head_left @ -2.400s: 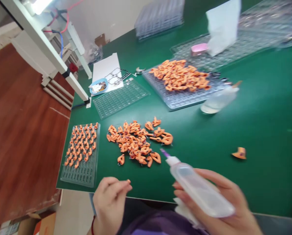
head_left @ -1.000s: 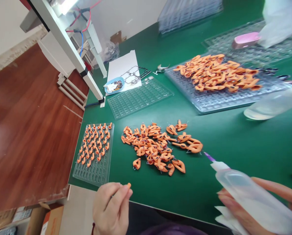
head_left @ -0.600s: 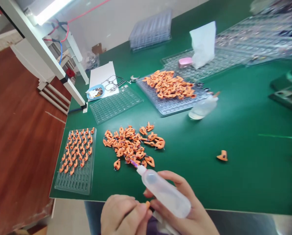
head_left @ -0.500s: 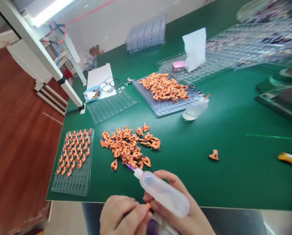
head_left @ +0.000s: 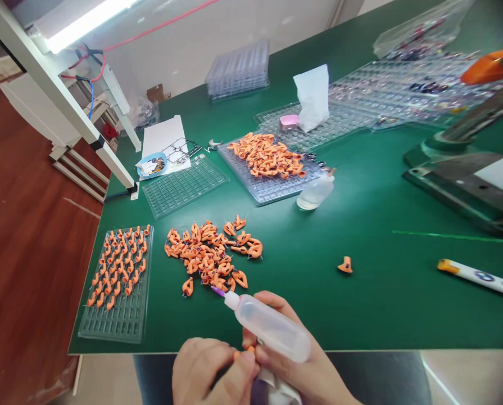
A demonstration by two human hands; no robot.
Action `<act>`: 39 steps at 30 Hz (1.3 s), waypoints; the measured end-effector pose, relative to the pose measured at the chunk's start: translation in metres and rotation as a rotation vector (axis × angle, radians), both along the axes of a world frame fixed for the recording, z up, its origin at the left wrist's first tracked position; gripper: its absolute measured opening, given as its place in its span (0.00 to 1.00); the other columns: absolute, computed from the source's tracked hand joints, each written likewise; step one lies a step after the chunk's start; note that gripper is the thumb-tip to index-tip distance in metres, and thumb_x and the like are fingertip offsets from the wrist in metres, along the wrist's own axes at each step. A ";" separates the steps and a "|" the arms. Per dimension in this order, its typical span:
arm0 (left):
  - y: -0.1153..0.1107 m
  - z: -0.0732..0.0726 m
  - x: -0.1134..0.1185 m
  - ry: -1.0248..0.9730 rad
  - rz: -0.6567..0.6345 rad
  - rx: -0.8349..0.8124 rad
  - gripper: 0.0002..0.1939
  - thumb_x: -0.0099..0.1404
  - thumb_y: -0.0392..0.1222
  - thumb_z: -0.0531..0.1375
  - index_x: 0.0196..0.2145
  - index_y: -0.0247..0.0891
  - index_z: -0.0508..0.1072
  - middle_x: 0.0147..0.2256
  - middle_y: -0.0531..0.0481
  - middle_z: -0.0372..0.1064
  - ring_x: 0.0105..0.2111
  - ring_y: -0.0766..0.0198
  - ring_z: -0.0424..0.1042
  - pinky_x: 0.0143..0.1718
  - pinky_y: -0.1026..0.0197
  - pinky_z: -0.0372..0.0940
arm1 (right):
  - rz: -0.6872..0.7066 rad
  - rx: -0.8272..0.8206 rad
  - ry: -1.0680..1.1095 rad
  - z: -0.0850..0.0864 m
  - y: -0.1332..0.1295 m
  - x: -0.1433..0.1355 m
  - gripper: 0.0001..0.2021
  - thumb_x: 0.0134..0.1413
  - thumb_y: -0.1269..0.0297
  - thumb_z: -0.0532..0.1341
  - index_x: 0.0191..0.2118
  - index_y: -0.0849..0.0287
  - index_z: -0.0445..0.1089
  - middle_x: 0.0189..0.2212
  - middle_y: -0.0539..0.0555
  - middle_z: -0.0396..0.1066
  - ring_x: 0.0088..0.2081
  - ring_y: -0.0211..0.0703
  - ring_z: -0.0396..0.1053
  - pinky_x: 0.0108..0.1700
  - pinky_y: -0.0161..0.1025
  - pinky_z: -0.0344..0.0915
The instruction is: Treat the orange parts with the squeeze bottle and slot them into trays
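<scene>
Two hands are working over a green table (head_left: 381, 315) beneath a lit tube lamp (head_left: 91, 25).
The left hand (head_left: 213, 368) is pinching an orange piece (head_left: 250, 350), fingers partly hiding it; the right hand (head_left: 310, 371) is wrapping a squeeze bottle (head_left: 272, 326) just beside. Reddish-brown floor (head_left: 32, 225) is showing at left; a white marker (head_left: 481, 275) is bearing an illegible mark, its end cut off.
</scene>
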State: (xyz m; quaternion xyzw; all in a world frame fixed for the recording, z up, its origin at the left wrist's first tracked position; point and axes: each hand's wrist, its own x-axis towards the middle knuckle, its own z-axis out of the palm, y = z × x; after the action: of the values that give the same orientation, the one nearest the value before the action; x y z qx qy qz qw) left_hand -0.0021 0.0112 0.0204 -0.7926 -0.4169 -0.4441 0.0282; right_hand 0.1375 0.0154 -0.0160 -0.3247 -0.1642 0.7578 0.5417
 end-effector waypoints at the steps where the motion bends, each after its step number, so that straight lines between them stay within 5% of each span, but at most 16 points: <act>1: 0.000 0.000 -0.001 0.018 -0.001 0.001 0.05 0.68 0.32 0.61 0.38 0.36 0.77 0.27 0.51 0.74 0.27 0.67 0.75 0.29 0.66 0.70 | 0.003 -0.003 0.005 -0.001 0.000 0.000 0.31 0.41 0.56 0.79 0.49 0.49 0.64 0.28 0.46 0.76 0.29 0.37 0.73 0.34 0.31 0.69; 39: -0.003 -0.012 -0.004 -0.019 -0.069 -0.138 0.08 0.67 0.29 0.59 0.43 0.33 0.75 0.27 0.48 0.72 0.26 0.65 0.70 0.27 0.63 0.66 | 0.028 -0.091 0.065 -0.007 0.001 -0.003 0.34 0.38 0.62 0.81 0.49 0.51 0.64 0.27 0.47 0.75 0.28 0.34 0.72 0.32 0.28 0.67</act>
State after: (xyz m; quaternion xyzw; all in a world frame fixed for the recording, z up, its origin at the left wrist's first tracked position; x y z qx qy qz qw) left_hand -0.0061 0.0081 0.0083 -0.8024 -0.4192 -0.4223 -0.0458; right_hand 0.1347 0.0162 -0.0232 -0.3219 -0.1163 0.7820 0.5209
